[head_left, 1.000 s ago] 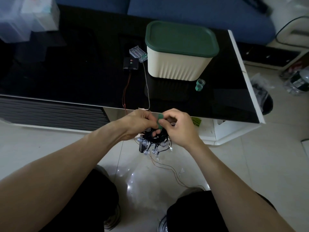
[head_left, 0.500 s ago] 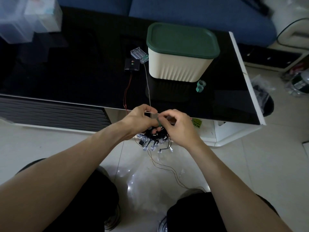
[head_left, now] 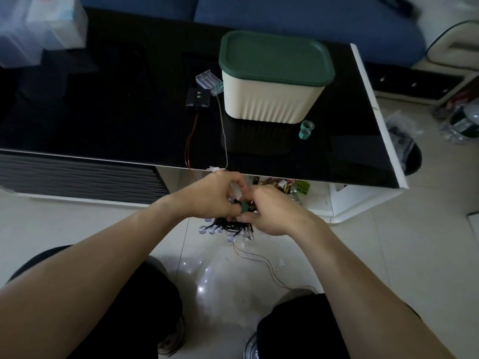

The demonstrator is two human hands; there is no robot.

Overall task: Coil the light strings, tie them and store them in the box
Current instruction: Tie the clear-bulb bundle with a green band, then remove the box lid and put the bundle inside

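A coiled black light string (head_left: 228, 228) with small clear bulbs hangs just below the table's front edge, held between both hands. My left hand (head_left: 212, 195) and my right hand (head_left: 269, 211) pinch a green tie (head_left: 244, 208) wrapped at the top of the coil. The cream box (head_left: 269, 99) with its dark green lid (head_left: 274, 57) on stands shut on the black table (head_left: 103, 120). A black battery pack (head_left: 198, 97) and a clear battery case (head_left: 209, 81) lie left of the box, their wires running over the table's edge.
A green tape roll (head_left: 305, 129) stands right of the box. Thin wires (head_left: 261, 263) trail across the tiled floor between my knees. Clear plastic boxes (head_left: 39, 29) sit at the table's far left. A blue sofa (head_left: 285, 11) lies behind.
Both hands stayed at the coil and kept working the green tie; the tie now shows lower, between the thumbs. The view has shifted slightly.
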